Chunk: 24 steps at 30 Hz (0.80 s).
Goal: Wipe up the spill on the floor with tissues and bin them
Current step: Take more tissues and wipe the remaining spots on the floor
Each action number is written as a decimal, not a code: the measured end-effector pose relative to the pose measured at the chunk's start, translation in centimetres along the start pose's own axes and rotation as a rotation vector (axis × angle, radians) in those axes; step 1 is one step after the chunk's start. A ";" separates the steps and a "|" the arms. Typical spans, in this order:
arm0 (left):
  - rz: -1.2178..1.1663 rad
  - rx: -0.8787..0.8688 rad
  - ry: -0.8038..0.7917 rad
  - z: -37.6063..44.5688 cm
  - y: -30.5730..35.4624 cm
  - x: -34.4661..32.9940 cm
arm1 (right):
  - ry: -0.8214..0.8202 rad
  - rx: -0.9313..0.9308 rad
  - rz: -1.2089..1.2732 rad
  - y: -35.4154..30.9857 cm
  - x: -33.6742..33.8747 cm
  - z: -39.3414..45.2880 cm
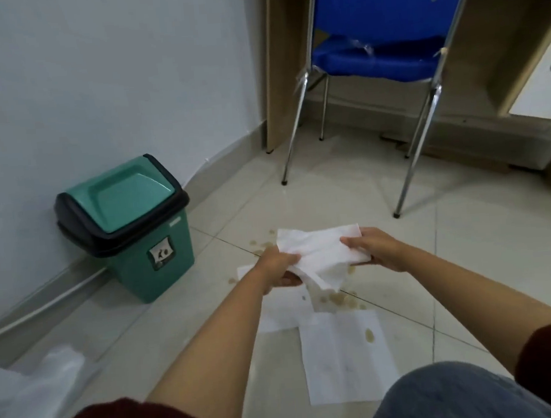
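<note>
Near the knees one flat tissue lies on the floor. Further, the left hand and right hand pinch a soft, light tissue sheet by its edges above the brown spill; wet, it probably tears easily. The green bin stands far left.

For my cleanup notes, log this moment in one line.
left hand + right hand: holding tissue | spill: unwiped | bin: shut

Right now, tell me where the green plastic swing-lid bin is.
In the head view, the green plastic swing-lid bin stands on the floor to the left, against the white wall, just left of the left hand and the held white tissue.
</note>
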<state>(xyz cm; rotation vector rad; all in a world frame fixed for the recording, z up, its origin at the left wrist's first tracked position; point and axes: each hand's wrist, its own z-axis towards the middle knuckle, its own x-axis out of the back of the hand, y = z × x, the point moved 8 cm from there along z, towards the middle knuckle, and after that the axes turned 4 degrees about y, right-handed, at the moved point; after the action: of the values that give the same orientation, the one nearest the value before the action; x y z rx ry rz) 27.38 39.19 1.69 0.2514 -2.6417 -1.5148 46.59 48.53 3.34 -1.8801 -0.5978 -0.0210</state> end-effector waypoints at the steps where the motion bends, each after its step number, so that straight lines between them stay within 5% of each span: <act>1: 0.018 0.026 -0.032 0.3 -1.4 -0.8 | -0.012 -0.016 -0.034 1.3 0.5 -0.2; 9: 0.181 0.019 -0.001 2.6 -8.3 -3.2 | 0.071 0.031 -0.428 8.5 1.5 0.4; 17: 0.459 -0.150 0.162 4.8 -9.5 -3.1 | 0.229 0.156 -0.373 11.4 0.9 3.3; 24: 0.352 -0.191 0.337 5.5 -9.8 -1.9 | 0.330 0.119 -0.379 12.3 1.2 6.1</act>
<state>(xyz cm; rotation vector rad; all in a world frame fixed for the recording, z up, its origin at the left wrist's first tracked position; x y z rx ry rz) 29.35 39.36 -9.57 0.0206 -2.1315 -1.4453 51.07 51.14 -9.40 -1.5804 -0.6986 -0.5221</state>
